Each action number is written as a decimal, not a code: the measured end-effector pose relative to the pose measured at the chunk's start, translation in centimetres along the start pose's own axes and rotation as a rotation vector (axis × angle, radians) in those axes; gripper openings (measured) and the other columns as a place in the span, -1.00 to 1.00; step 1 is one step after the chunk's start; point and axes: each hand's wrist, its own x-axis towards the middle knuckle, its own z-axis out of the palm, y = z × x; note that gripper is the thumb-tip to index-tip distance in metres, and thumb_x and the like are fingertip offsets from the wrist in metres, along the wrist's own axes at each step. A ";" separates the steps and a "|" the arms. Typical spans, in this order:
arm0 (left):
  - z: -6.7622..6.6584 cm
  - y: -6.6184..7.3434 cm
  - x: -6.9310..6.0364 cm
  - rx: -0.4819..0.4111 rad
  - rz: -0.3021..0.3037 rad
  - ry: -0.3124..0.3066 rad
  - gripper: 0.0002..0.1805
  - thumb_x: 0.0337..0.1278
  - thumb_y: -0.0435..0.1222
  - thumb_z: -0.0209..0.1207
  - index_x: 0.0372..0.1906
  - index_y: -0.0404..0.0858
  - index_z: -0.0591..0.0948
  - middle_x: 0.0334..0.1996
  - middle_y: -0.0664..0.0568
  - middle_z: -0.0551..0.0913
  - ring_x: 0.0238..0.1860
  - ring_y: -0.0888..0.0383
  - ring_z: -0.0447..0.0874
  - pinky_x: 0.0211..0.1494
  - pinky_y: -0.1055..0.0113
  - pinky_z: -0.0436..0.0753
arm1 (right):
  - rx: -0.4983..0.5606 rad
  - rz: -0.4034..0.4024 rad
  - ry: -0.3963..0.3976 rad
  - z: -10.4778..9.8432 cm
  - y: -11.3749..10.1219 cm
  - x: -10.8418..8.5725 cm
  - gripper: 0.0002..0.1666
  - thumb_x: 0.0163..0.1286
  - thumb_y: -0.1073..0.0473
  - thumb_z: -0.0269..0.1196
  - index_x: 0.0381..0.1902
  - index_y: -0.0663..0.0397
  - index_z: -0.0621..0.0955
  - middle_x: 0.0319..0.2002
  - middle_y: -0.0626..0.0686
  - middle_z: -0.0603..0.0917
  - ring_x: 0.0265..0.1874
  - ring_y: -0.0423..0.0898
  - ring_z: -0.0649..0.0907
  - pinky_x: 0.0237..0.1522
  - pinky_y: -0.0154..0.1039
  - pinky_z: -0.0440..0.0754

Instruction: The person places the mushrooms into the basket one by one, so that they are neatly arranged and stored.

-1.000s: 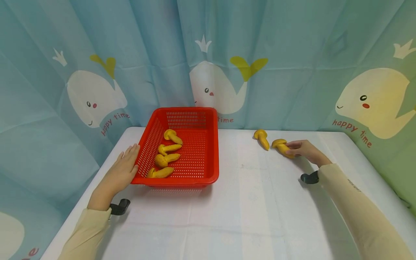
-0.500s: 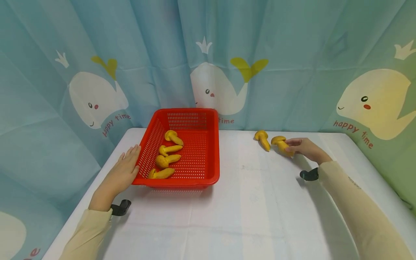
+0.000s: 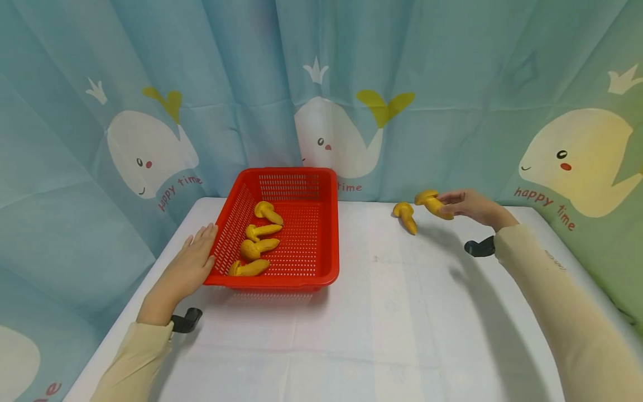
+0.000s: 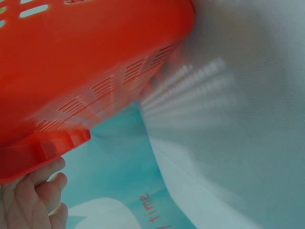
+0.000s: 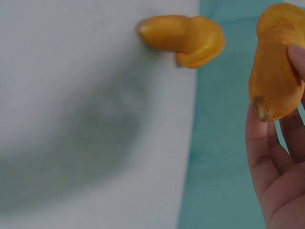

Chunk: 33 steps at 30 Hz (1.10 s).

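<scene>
My right hand (image 3: 472, 206) pinches a yellow mushroom (image 3: 431, 203) by its stem, held above the table near the back edge. In the right wrist view the thumb lies on one side of the held mushroom (image 5: 275, 67), and its cap points away. Just left of it, a second mushroom (image 3: 404, 216) lies on the table. My left hand (image 3: 188, 265) rests with straight fingers against the left rim of a red plastic basket (image 3: 329, 240). Several similar mushrooms, one nearest the front (image 3: 248, 268), lie in the basket's left half. The left wrist view shows the fingers under the basket rim (image 4: 45, 157).
The white-covered table (image 3: 361, 335) ends at a blue curtain (image 3: 442, 111) with whale prints, which hangs close behind the basket and along both sides. A black wrist-worn piece (image 3: 187, 321) sits by the left cuff, and another (image 3: 479, 247) by the right.
The right hand has lifted the mushroom off the table, moving it up and slightly left, and its shadow has spread below. The left hand and basket have stayed in place.
</scene>
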 end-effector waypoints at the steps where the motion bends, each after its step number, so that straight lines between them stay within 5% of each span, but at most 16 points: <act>1: 0.0 0.0 0.0 -0.001 0.000 0.000 -0.26 0.31 -0.28 -0.11 0.46 -0.39 -0.16 0.47 -0.33 -0.10 0.48 -0.26 -0.22 0.50 -0.16 -0.24 | -0.003 -0.008 -0.003 -0.1 -0.6 -0.1 -0.32 0.33 0.08 0.20 0.26 0.40 0.32 -0.25 -0.31 0.61 -0.23 -0.35 0.56 -0.09 -0.45 0.55; 15: 0.1 0.0 0.0 -0.001 0.003 0.006 -0.25 0.31 -0.28 -0.10 0.46 -0.38 -0.16 0.47 -0.32 -0.09 0.48 -0.25 -0.22 0.51 -0.15 -0.25 | -0.017 -0.149 -0.099 -1.3 -6.8 1.2 -0.51 0.28 0.13 0.24 0.12 0.26 0.51 -0.16 -0.26 0.64 -0.18 -0.34 0.61 -0.07 -0.44 0.55; 22: 0.0 0.1 -0.1 -0.004 -0.002 0.005 -0.24 0.31 -0.27 -0.08 0.46 -0.38 -0.16 0.47 -0.32 -0.10 0.48 -0.25 -0.22 0.51 -0.15 -0.26 | -0.096 -0.139 -0.085 0.2 -10.8 2.1 -0.48 0.30 0.18 0.22 0.18 0.28 0.48 -0.04 -0.11 0.64 -0.14 -0.26 0.60 0.05 -0.33 0.53; 33: 0.1 0.0 -0.1 -0.001 0.009 0.010 -0.25 0.31 -0.27 -0.10 0.46 -0.38 -0.15 0.47 -0.33 -0.09 0.49 -0.25 -0.22 0.51 -0.15 -0.25 | -0.184 -0.238 -0.181 3.3 -15.7 4.6 -0.56 0.31 0.17 0.21 0.13 0.18 0.55 0.01 0.02 0.64 0.01 -0.08 0.53 0.24 -0.05 0.43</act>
